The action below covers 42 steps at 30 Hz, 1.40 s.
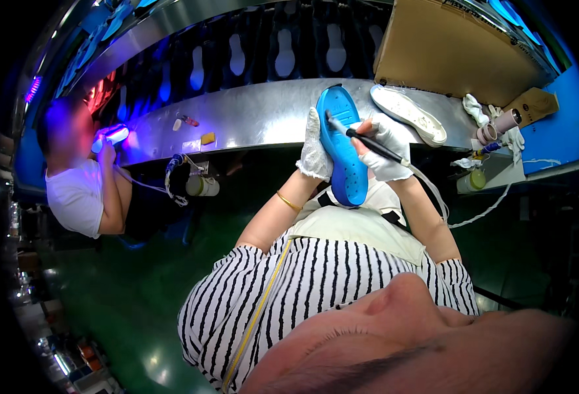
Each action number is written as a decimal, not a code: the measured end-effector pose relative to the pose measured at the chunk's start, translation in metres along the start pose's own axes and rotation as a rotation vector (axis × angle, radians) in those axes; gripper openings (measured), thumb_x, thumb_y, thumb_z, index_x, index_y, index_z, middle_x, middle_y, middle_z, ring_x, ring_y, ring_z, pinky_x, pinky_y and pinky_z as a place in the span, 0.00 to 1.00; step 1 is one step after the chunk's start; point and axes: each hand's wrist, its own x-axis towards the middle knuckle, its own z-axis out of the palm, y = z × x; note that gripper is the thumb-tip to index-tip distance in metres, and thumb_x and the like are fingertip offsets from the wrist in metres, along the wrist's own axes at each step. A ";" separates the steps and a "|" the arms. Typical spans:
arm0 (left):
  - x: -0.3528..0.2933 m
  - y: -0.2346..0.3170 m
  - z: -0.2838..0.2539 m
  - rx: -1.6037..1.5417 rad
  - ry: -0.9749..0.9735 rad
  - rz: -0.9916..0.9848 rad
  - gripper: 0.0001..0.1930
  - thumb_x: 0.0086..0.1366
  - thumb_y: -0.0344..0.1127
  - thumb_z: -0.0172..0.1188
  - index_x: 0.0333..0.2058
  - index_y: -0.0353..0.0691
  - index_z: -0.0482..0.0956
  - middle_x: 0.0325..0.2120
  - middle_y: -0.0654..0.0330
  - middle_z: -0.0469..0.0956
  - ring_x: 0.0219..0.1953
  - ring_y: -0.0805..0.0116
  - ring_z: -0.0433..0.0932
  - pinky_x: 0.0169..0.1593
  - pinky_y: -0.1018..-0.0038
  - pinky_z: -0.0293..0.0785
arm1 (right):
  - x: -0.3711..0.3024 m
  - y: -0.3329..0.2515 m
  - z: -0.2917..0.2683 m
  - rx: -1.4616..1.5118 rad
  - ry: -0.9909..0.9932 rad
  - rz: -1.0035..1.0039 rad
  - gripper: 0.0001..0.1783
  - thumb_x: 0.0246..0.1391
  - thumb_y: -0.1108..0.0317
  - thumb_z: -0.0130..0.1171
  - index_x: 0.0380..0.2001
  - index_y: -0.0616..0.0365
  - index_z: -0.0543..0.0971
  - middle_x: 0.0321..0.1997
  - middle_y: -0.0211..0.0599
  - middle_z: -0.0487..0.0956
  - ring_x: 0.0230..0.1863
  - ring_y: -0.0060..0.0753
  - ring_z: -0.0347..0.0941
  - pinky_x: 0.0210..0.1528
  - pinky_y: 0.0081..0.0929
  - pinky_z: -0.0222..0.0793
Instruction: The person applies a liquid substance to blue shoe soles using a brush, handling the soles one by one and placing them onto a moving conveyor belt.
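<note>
A blue shoe sole (346, 157) is held upright along its length in front of me, its hollow inner side with small holes facing up. My left hand (314, 148), in a white glove, grips the sole along its left edge. In my gloved right hand (383, 146) is a brush with a black handle (378, 147), its tip touching the inside of the sole near the wide end. A cord or tube trails from the handle's rear end past my right forearm. Just right of the sole's top, a white shoe sole (409, 113) lies on the metal bench.
The metal bench (257, 108) runs across, with dark moulded holders (237, 56) behind it. A cardboard box (457, 52) stands back right. Rolls (506, 120), gloves (474, 109) and a lidded pot (471, 180) sit at right. On the left, a co-worker (83, 177) holds a glowing sole.
</note>
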 end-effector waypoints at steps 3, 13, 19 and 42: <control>-0.006 0.010 -0.001 0.063 0.058 -0.019 0.45 0.54 0.72 0.44 0.57 0.37 0.59 0.49 0.48 0.68 0.48 0.55 0.71 0.52 0.61 0.71 | -0.007 0.000 -0.002 0.189 -0.048 0.259 0.10 0.44 0.82 0.60 0.30 0.61 0.72 0.27 0.32 0.75 0.28 0.19 0.73 0.31 0.17 0.69; -0.014 0.004 -0.020 0.070 -0.066 -0.162 0.47 0.55 0.75 0.35 0.59 0.38 0.57 0.51 0.49 0.68 0.51 0.56 0.70 0.55 0.62 0.68 | -0.033 0.008 -0.020 0.275 -0.062 0.296 0.09 0.45 0.79 0.61 0.29 0.61 0.73 0.28 0.35 0.77 0.28 0.20 0.73 0.33 0.18 0.69; -0.012 -0.012 -0.023 0.240 -0.031 -0.283 0.45 0.54 0.74 0.33 0.58 0.40 0.56 0.52 0.52 0.67 0.52 0.61 0.70 0.53 0.65 0.71 | -0.039 0.009 -0.022 0.214 -0.041 0.311 0.05 0.44 0.80 0.59 0.26 0.63 0.74 0.30 0.38 0.77 0.27 0.21 0.73 0.31 0.18 0.69; 0.038 0.043 -0.012 0.005 -0.331 0.178 0.59 0.36 0.82 0.43 0.58 0.38 0.58 0.51 0.47 0.68 0.52 0.49 0.69 0.54 0.52 0.68 | -0.005 0.007 -0.021 0.702 -0.070 0.610 0.11 0.46 0.76 0.59 0.33 0.62 0.70 0.31 0.37 0.75 0.30 0.23 0.72 0.35 0.20 0.67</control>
